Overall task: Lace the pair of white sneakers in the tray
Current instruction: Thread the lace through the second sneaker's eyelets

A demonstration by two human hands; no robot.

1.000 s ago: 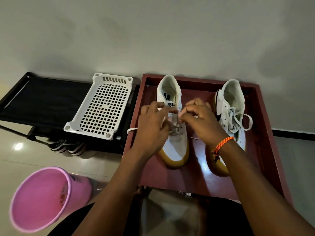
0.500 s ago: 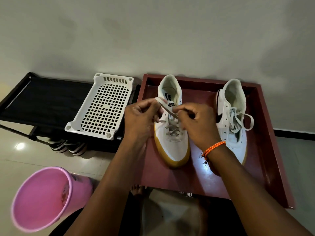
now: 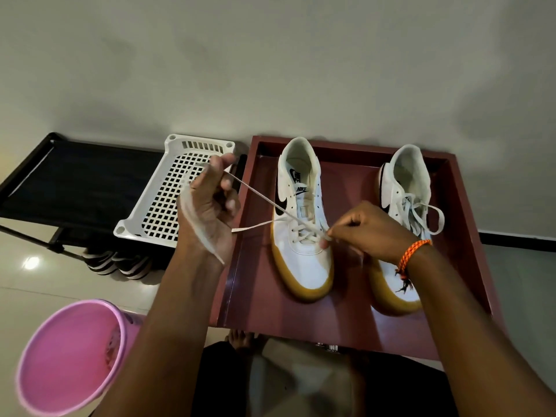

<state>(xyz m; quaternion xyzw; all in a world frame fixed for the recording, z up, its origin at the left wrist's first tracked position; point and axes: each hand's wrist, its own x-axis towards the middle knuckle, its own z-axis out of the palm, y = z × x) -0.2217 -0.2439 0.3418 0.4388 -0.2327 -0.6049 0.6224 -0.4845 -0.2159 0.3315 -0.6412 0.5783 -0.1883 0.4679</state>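
Note:
Two white sneakers with gum soles stand in a dark red tray (image 3: 355,308). The left sneaker (image 3: 304,236) has a white lace (image 3: 258,194) threaded through its lower eyelets. My left hand (image 3: 210,206) pinches one lace end and holds it stretched up and to the left, over the tray's left wall. My right hand (image 3: 370,230) pinches the lace at the shoe's right eyelets, low on the lacing. The right sneaker (image 3: 403,188) is laced with loose loops, and my right wrist covers its toe.
A white perforated plastic basket (image 3: 171,203) lies on a black rack (image 3: 75,185) left of the tray, with striped slippers (image 3: 117,263) beneath it. A pink bucket (image 3: 72,356) stands at the lower left. A grey wall rises behind everything.
My left hand has pulled the lace end out up and to the left, away from the shoe. My right hand has dropped lower onto the shoe's right eyelets.

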